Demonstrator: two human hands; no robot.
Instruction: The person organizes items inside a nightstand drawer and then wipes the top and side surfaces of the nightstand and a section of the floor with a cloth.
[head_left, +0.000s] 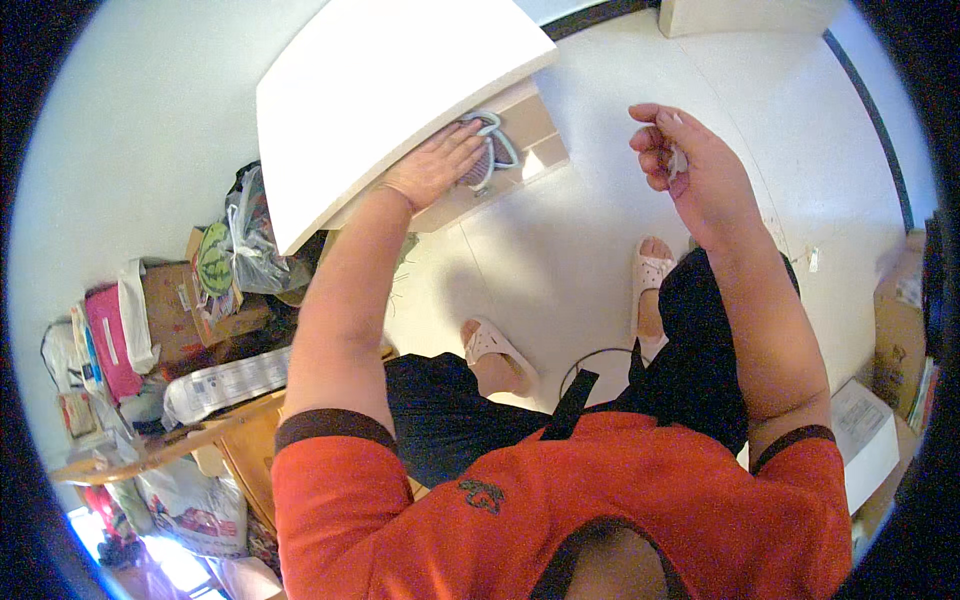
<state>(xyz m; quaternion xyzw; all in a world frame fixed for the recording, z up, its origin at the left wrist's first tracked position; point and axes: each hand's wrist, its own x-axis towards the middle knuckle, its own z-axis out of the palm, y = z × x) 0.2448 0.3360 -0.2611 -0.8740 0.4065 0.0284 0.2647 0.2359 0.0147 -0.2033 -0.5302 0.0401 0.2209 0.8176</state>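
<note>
My left hand (439, 165) lies flat, palm down, on a grey-purple fabric item with pale blue trim (480, 171). That item sits in a pulled-out drawer (523, 120) beneath the white top (397, 82) of a cabinet. The fabric's far side is hidden under my fingers and the cabinet edge. To the right, above the floor, my right hand (690, 161) is raised with its fingers curled. A small pale scrap (677, 163) shows between those fingers and the palm; its material is unclear.
Beyond the cabinet's left side stand a clear plastic bag (259, 240), a cardboard box (169, 307) and a pink item (114, 341). A wooden piece of furniture (255, 450) is at lower left. At right is a white box (862, 439). Pale tiled floor (555, 247) lies under my feet.
</note>
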